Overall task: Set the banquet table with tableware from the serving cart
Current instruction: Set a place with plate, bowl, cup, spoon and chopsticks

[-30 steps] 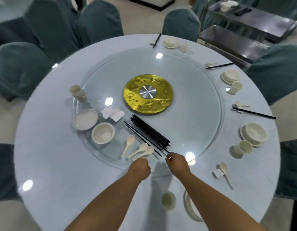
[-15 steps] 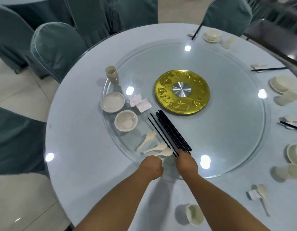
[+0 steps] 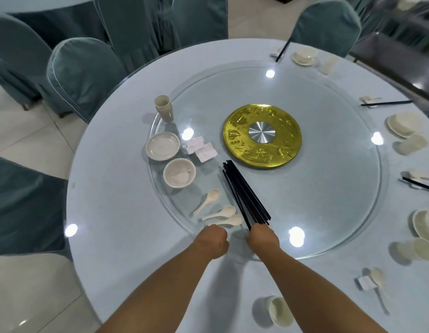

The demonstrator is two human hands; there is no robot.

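My left hand [image 3: 214,239] and my right hand [image 3: 262,236] sit side by side at the near rim of the glass turntable [image 3: 329,200], fingers curled over its edge and hidden from me. Just past the right hand lies a bundle of black chopsticks [image 3: 244,193]. Three cream spoons [image 3: 220,212] lie beyond the left hand. Further left on the glass are a bowl [image 3: 179,173], a small plate [image 3: 163,145], a stack of cups [image 3: 164,109] and white chopstick rests [image 3: 201,148].
A gold disc [image 3: 262,135] marks the turntable's centre. Laid place settings run along the table's right side [image 3: 403,124], with a cup [image 3: 279,311] and a spoon on a rest [image 3: 377,277] near me. Covered chairs [image 3: 83,75] ring the table; the dark serving cart [image 3: 396,58] stands far right.
My view has shifted left round the table. The turntable's tableware has stayed in front of my hands while the laid settings slid off to the right.
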